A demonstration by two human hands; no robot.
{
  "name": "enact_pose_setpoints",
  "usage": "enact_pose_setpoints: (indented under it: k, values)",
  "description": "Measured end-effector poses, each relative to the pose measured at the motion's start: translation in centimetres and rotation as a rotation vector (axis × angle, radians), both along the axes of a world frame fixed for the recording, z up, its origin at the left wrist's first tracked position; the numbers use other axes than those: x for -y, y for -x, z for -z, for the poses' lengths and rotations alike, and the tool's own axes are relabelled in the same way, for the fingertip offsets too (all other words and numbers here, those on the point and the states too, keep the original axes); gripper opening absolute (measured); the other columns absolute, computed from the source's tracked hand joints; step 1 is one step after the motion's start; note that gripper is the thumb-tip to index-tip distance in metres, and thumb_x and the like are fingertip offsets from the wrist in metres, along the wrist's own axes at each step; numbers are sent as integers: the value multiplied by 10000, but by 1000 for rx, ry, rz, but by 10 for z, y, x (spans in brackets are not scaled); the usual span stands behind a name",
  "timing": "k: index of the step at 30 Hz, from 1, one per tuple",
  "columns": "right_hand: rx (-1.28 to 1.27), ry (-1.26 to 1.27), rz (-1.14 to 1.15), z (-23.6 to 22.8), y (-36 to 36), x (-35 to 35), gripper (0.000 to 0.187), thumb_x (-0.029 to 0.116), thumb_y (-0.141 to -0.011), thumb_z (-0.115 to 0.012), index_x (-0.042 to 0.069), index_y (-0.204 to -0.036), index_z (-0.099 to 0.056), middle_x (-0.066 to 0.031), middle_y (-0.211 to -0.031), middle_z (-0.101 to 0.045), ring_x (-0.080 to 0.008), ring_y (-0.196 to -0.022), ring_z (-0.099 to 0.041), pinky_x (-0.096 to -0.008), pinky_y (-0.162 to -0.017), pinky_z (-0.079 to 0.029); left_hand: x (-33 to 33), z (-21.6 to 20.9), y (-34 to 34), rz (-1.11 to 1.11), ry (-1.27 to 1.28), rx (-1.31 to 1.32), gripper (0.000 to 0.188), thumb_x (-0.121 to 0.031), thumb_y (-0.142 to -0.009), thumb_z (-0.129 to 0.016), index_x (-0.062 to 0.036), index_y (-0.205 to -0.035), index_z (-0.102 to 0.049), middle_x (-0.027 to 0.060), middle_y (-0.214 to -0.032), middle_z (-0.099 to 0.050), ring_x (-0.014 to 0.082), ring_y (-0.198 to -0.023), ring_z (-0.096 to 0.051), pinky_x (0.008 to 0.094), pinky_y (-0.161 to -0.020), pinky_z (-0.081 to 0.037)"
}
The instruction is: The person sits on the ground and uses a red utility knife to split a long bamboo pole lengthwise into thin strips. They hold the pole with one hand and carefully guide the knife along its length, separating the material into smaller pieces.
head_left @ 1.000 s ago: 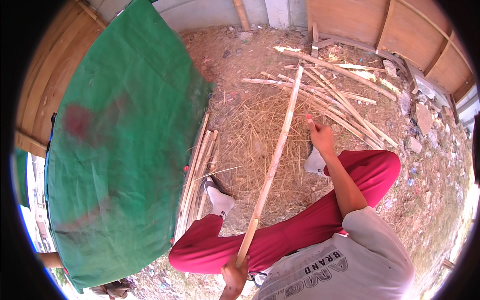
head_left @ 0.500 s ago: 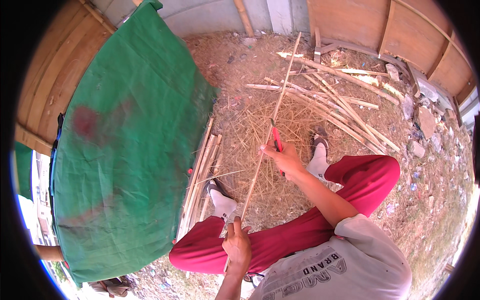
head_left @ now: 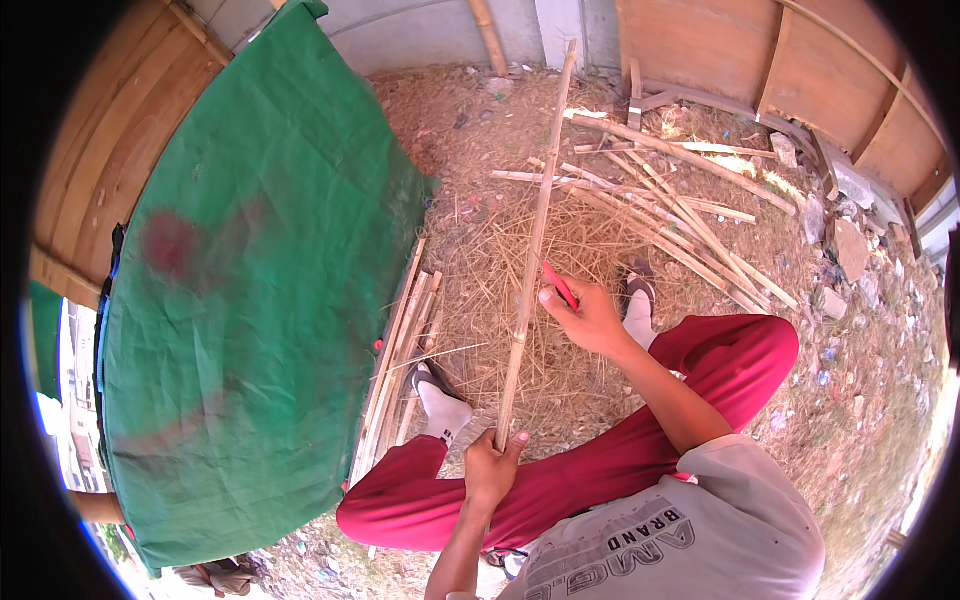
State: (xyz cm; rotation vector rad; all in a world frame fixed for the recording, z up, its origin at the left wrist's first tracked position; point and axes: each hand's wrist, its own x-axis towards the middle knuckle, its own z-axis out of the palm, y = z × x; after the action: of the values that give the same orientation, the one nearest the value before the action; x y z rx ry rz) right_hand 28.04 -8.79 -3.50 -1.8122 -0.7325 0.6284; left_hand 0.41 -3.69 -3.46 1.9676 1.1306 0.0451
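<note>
Long, pale bamboo strip point(head_left: 538, 230) (jointed low down) – slanting forward – red tool point(head_left: 561, 288) just beside it

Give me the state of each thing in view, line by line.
Left hand: closed on the bamboo strip.
Right hand: closed on the red tool.
Bamboo strip: held, slanting.
Red tool: held, blade unclear.
Far strips: lying crisscrossed.
Left-side strips: side by side.
Shavings: scattered loose.
Green sheet: creased, stained.

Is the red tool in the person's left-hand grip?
No, the red tool is in the right-hand grip, while the left-hand grip holds the near end of the long bamboo strip.
</note>
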Motion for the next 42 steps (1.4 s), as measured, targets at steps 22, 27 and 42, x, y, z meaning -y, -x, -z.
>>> enact_pose_setpoints:
  k: [22, 27, 42]
  values:
    - [540, 67, -325, 12, 64, 29, 374, 430, -943, -632, 92, -999, -783, -135, -567, -635, -327, -474, -612, -439, -469, -478, -22, -12, -18, -36, 859, 191, 420, -46, -811, -829, -157, -785, -424, -70, -591, -434, 29, -457, -388, 228, -397, -262]
    - [592, 140, -352, 20, 58, 30, 409, 479, -925, -639, 101, -984, -785, -136, -550, -622, -329, -455, -591, -441, -449, -451, -16, -7, -23, -63, 873, 137, 418, 85, -808, -712, -158, -759, -376, -50, -600, -432, 41, -449, -398, 230, -392, -259]
    - [505, 642, 81, 73, -47, 1, 484, 534, -954, -567, 100, -953, -781, -182, -621, -654, -383, -653, -694, -492, -669, -574, 11, -7, 13, -48, 1034, 20, 354, 99, -802, -617, -156, -750, -377, -55, -623, -426, 34, -505, -384, 238, -438, -256]
